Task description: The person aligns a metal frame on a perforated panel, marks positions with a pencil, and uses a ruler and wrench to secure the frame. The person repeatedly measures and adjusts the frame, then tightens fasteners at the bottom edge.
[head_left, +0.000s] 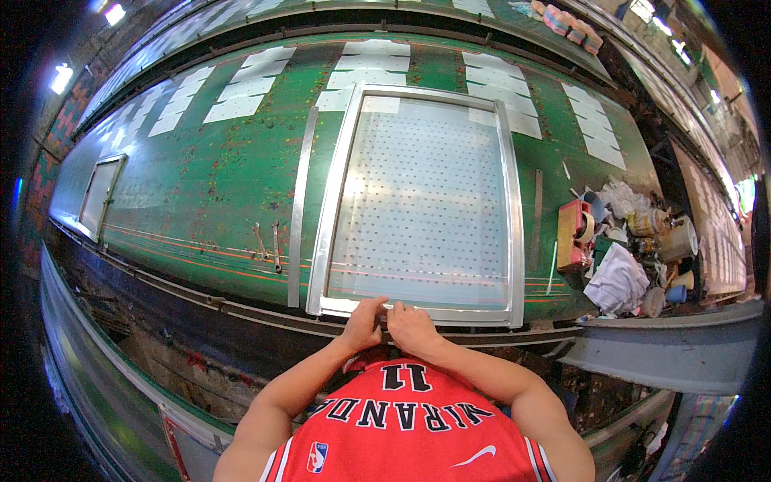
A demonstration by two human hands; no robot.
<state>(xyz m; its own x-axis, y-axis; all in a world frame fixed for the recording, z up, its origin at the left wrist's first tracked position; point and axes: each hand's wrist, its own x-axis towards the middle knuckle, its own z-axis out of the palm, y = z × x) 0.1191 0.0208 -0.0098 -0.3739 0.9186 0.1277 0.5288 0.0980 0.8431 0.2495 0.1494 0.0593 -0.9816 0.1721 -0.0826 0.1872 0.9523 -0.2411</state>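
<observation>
One step judged in hand: close fingerwork at near rail point(466, 316) of metal-edged screen point(422, 201), flat on green desk point(201, 193), centre of frame. For next move: steady fingertips likely needed, screen left unshifted. Left hand point(365, 323) and right hand point(412, 329) nearly meeting at lower centre, fingers curled; grip contents hidden, impossible to say if holding anything. Forearms point(482, 372) converging from lower edge.

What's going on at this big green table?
A person in a red jersey has the left hand and right hand close together at the near edge of a metal-framed mesh screen. Whether the fingers hold anything small is unclear. The screen lies flat on the green table, a metal strip and two wrenches to its left, clutter including a white cloth to its right.
</observation>
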